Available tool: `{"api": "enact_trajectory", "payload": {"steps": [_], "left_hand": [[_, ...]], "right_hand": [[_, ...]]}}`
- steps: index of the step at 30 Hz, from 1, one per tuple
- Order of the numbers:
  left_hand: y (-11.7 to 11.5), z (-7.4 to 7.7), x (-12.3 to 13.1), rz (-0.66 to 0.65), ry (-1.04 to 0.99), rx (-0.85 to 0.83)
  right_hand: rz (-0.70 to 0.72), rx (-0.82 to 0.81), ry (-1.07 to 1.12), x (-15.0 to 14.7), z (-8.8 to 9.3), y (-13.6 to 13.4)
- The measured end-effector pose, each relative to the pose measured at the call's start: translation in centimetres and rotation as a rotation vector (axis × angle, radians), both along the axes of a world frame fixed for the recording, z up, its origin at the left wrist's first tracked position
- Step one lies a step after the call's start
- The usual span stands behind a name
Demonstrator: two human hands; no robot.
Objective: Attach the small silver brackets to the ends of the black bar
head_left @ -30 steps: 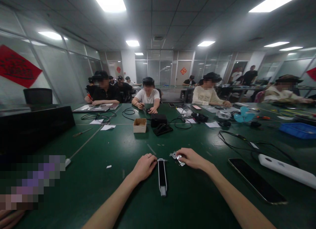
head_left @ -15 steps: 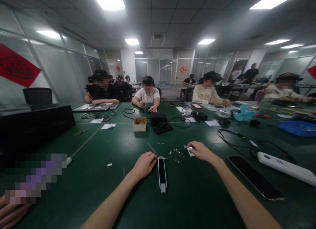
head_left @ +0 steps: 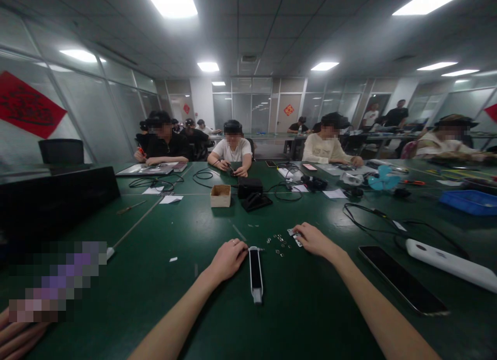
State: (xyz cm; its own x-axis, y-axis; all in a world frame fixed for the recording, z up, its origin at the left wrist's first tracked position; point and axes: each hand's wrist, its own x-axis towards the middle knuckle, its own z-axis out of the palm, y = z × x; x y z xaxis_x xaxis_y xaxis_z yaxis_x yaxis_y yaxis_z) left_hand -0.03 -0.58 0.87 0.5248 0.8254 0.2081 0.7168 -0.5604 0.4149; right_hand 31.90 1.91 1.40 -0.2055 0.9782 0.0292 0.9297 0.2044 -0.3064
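Observation:
A long black and white device (head_left: 255, 273) lies lengthwise on the green table (head_left: 155, 298) in front of me. My left hand (head_left: 229, 259) rests curled beside its far end, fingertips at its tip. My right hand (head_left: 314, 239) lies a little farther out, fingers closed on a small silver metal piece (head_left: 294, 234) that touches the table. Several tiny silver parts (head_left: 277, 242) lie scattered between the two hands.
A black phone (head_left: 402, 279) and a white power strip (head_left: 450, 264) with black cable lie to my right. Farther off are a small cardboard box (head_left: 220, 196), a black charger (head_left: 252, 194), a blue tray (head_left: 468, 201). Several people sit across. Another person's hand (head_left: 15, 336) shows bottom left.
My right hand moved away from the device's tip, outward to the right, with the silver piece. Small silver parts now lie loose on the table where it was. The left hand stayed put.

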Motion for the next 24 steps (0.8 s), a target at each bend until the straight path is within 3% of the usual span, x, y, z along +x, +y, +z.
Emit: {"api": "enact_trajectory", "payload": {"steps": [5, 11, 24], "left_hand": [[0.0, 0.0, 0.1, -0.022, -0.015, 0.012], [0.5, -0.6, 0.1, -0.032, 0.051, 0.029], [0.9, -1.4, -0.1, -0.049, 0.025, 0.069]], "right_hand": [[0.043, 0.13, -0.003, -2.0, -0.4, -0.2], [0.11, 0.119, -0.031, -4.5, -0.7, -0.4], [0.153, 0.104, 0.109, -3.8, -2.4, 0.5]]}}
